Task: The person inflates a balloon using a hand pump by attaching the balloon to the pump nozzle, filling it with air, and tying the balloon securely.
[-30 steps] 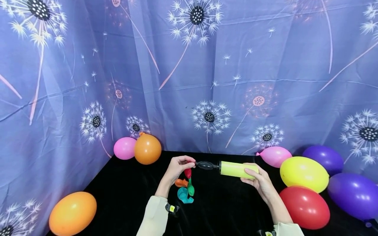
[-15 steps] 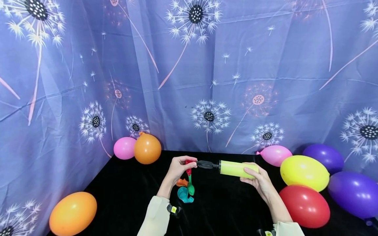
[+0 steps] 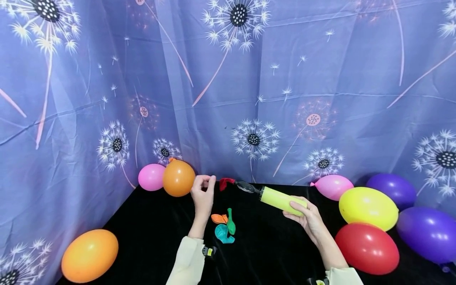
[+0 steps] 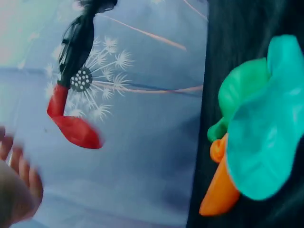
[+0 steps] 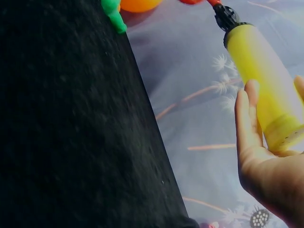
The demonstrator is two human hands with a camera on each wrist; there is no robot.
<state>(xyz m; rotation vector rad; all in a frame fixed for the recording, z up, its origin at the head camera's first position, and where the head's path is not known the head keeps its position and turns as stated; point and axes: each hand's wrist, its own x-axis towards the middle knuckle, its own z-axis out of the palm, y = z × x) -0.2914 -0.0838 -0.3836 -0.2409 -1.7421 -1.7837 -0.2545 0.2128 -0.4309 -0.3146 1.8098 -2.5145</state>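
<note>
My right hand [image 3: 310, 218] grips the yellow body of a hand balloon pump [image 3: 279, 198], tilted with its black nozzle end up and to the left. A limp red balloon [image 3: 225, 183] hangs on the nozzle tip; the left wrist view shows the red balloon [image 4: 78, 130] bent over, its neck round the nozzle. Just left of it, apart from it, my left hand [image 3: 202, 196] is raised with fingers loosely bent and nothing in them. Below lie uninflated balloons: an orange one [image 3: 218, 219], a green one [image 3: 230, 223] and a teal one [image 3: 222, 233].
Inflated balloons stand on both sides of the black cloth [image 3: 270, 253]: orange [image 3: 90, 256] and pink [image 3: 151, 177] at left, yellow [image 3: 368, 208], red [image 3: 367, 248] and purple [image 3: 425, 233] at right. A blue dandelion-print curtain [image 3: 221, 138] closes off the back and left.
My left hand has let go of the red balloon and moved left, away from the nozzle. The pump's nozzle end has tilted up, with the red balloon staying on it.
</note>
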